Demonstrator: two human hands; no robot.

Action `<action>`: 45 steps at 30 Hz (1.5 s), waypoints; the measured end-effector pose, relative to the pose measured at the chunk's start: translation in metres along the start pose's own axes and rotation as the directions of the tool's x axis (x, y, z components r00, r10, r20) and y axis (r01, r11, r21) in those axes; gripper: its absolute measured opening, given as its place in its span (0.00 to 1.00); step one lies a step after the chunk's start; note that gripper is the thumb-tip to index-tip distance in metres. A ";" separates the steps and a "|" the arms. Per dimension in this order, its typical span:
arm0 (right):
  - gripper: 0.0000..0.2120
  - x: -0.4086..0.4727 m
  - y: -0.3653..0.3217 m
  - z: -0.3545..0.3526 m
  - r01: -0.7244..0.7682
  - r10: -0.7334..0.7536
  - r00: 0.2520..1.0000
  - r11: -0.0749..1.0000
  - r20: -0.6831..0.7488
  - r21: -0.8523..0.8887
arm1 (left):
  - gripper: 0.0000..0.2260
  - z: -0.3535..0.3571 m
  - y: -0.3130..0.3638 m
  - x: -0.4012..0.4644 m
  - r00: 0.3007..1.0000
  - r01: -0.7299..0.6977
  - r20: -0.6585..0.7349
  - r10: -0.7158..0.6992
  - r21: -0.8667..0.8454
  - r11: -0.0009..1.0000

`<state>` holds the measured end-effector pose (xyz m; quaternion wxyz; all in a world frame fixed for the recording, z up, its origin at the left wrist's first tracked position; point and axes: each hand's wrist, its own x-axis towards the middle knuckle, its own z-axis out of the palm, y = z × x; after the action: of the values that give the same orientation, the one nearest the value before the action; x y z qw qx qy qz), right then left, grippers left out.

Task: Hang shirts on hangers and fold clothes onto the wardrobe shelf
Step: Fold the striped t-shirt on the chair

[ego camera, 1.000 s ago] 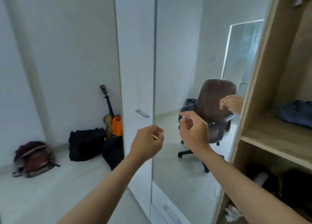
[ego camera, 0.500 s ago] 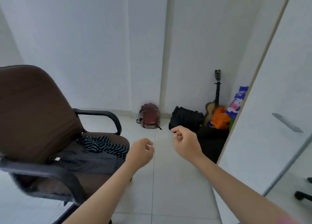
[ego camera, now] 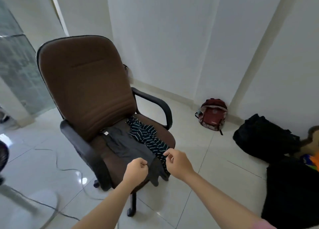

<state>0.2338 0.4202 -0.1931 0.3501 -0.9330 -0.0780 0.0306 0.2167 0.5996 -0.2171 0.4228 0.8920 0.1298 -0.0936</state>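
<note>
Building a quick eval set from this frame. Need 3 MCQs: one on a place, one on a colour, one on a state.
1. Where does the striped garment lie?
A. on the floor
B. on the chair seat
C. over the chair's armrest

2. What colour is the backpack by the wall?
A. dark red
B. blue
C. yellow

3. How are the left hand and right hand?
A. both flat on the seat
B. both lifting a garment clear of the chair
C. both curled, at the seat's front edge

Answers:
1 B: it rests on the brown seat beside a grey garment.
2 A: its body is maroon.
3 C: fingers are curled; whether they pinch cloth cannot be told.
</note>
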 end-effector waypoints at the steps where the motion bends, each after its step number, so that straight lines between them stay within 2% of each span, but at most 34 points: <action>1: 0.10 0.012 0.005 0.007 0.000 -0.001 0.999 1.000 0.040 0.006 | 0.09 0.001 -0.006 0.010 0.999 0.040 -0.014 -0.040 -0.016 0.999; 9: 0.11 0.122 0.046 0.045 -0.018 0.039 0.958 0.997 0.283 -0.076 | 0.07 0.008 -0.029 0.113 0.971 0.223 -0.059 -0.232 -0.119 0.967; 15: 0.11 0.207 0.073 0.055 -0.207 0.241 0.895 0.970 0.376 -0.129 | 0.07 0.009 -0.024 0.204 0.934 0.353 0.004 -0.356 -0.141 0.925; 19: 0.11 0.269 0.077 0.061 -0.261 0.287 0.863 0.958 0.416 -0.119 | 0.06 0.000 -0.019 0.262 0.917 0.395 0.012 -0.399 -0.160 0.904; 25: 0.09 0.360 0.081 0.085 -0.220 0.265 0.793 0.964 0.549 -0.148 | 0.10 -0.001 -0.025 0.328 0.879 0.462 -0.005 -0.476 -0.237 0.855; 30: 0.05 0.446 0.082 0.119 -0.135 0.192 0.710 0.981 0.678 -0.137 | 0.08 -0.005 -0.028 0.387 0.834 0.504 -0.064 -0.547 -0.312 0.805; 34: 0.05 0.512 0.089 0.147 -0.063 0.158 0.645 0.986 0.748 -0.153 | 0.08 0.001 -0.026 0.438 0.734 0.582 -0.119 -0.668 -0.397 0.710; 36: 0.06 0.546 0.090 0.162 -0.075 0.177 0.624 0.983 0.761 -0.167 | 0.10 0.005 -0.025 0.466 0.716 0.605 -0.127 -0.686 -0.378 0.701; 39: 0.06 0.586 0.097 0.188 -0.099 0.171 0.644 0.985 0.746 -0.140 | 0.11 0.012 -0.031 0.506 0.703 0.602 -0.170 -0.691 -0.376 0.705; 43: 0.07 0.621 0.108 0.225 -0.149 0.166 0.697 0.985 0.697 -0.085 | 0.10 0.026 -0.048 0.547 0.657 0.625 -0.171 -0.734 -0.421 0.657; 45: 0.08 0.632 0.110 0.243 -0.184 0.176 0.708 0.981 0.684 -0.061 | 0.09 0.035 -0.057 0.562 0.667 0.620 -0.170 -0.726 -0.414 0.666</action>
<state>0.8434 0.6016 -0.4505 0.2971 -0.8566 -0.1102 0.4073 0.7298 0.6930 -0.4360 0.4688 0.6990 0.5346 -0.0763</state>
